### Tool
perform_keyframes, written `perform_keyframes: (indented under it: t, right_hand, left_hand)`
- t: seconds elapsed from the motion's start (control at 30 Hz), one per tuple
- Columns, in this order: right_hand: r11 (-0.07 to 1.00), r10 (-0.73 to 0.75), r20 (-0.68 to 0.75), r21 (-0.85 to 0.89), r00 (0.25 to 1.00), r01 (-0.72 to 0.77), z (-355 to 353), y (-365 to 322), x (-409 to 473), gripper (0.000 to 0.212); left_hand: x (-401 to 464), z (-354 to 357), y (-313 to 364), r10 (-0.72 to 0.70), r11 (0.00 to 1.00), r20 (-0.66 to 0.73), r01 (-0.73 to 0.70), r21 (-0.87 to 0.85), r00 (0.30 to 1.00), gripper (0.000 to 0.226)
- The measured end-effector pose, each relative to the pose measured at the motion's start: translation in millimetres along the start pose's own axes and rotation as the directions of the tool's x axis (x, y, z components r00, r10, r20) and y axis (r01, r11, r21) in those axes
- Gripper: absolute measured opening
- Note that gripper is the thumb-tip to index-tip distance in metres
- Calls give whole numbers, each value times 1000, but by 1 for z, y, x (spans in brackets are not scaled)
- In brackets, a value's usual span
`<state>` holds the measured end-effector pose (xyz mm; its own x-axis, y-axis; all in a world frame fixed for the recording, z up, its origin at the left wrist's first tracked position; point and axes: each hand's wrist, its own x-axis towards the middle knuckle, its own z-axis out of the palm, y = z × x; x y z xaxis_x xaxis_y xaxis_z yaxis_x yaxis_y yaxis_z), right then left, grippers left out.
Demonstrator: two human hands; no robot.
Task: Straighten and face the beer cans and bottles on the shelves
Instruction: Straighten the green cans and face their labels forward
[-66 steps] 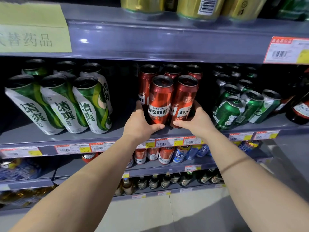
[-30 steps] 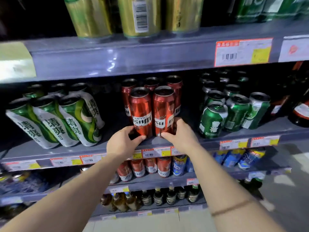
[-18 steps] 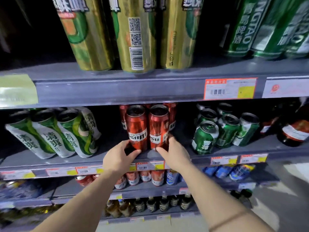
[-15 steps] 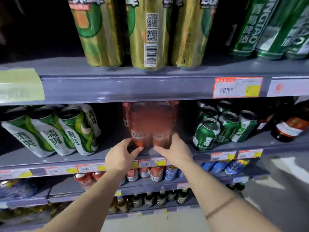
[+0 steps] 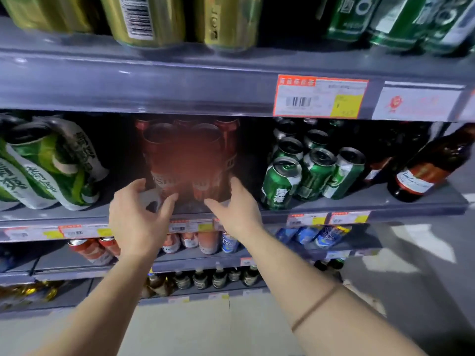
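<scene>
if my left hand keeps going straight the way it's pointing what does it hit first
Most likely the front-left red can. The left hand points up and into the shelf at its base, fingers spread; blur hides whether they already touch.

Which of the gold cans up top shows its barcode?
The middle gold can: a white barcode panel faces out, while its two gold neighbours show none.

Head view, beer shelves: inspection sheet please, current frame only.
Surface: grey metal shelf, price tags along its edge.
Job's things: blurred red beer cans at centre; white-green tall cans on the left; green short cans on the right.
Clutter: brown glass bottle at far right.
Grippers: left hand and right hand both open, flanking the red cans; contact unclear.
Cables: nothing seen.
Surroundings: gold cans on the shelf above; more stocked shelves below.
</scene>
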<state>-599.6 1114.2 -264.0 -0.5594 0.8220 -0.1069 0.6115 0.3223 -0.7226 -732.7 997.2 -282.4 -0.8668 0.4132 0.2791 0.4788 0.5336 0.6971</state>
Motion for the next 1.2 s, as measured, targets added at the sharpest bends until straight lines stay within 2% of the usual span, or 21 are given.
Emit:
perform_keyframes:
  t: [0.03,0.1,0.13,0.2,0.27,0.33,0.4,0.47,0.53,0.63,0.77,0.9,1.0,1.1,1.2]
  right_hand:
    - [997,-43,-43,68,998,46,-6,7,-10,62]
    - [971,-114,-199,187,973,151,-18,29,-31,44]
    - [959,-107,-283,224,953,174,-26,41,-41,31]
    - [948,-27,-400,280,916,151,-48,65,-50,17]
    - [949,64,-504,299,861,104,-73,85,-48,20]
    - [958,131,-574,285,808,47,-98,104,-39,25]
    - [964,189,-608,264,771,-28,-119,121,-28,41]
    - [964,225,-588,248,777,-91,-135,135,-17,60]
    - [964,246,-536,223,808,-145,-144,145,-2,70]
    - [969,245,-505,155,828,-193,-147,152,19,66]
    - [973,230,-508,132,830,-189,-148,150,31,43]
    - [969,237,-436,165,868,-181,-152,148,28,49]
    - [960,209,-292,242,933,-139,-152,150,21,61]
    - [938,215,-130,304,968,-167,-151,148,13,81]
    - [962,194,-128,219,973,-163,-146,145,15,106]
  left_hand:
    - [-15,4,14,52,997,-63,-55,-47,997,59]
    - [-44,20,40,198,970,-36,-201,-137,979,48]
    - [-54,32,52,263,950,28,-254,-183,964,47]
    - [-65,55,76,313,931,215,-254,-261,925,59]
    - [-65,74,99,301,938,387,-198,-284,871,84]
    - [-58,88,117,256,955,494,-138,-263,831,99]
    - [-49,97,126,212,972,540,-116,-207,815,91]
    - [-43,99,128,193,980,544,-132,-150,817,74]
    - [-42,100,128,190,980,553,-121,-159,812,70]
    - [-42,100,126,205,976,551,-124,-181,809,69]
    - [-41,101,126,212,971,571,-105,-216,793,71]
    - [-37,105,124,207,972,609,-89,-218,766,72]
    - [-32,106,126,202,970,655,-59,-234,728,76]
    - [-28,106,130,217,968,669,-69,-241,710,73]
    - [-25,109,134,222,968,685,-74,-238,694,64]
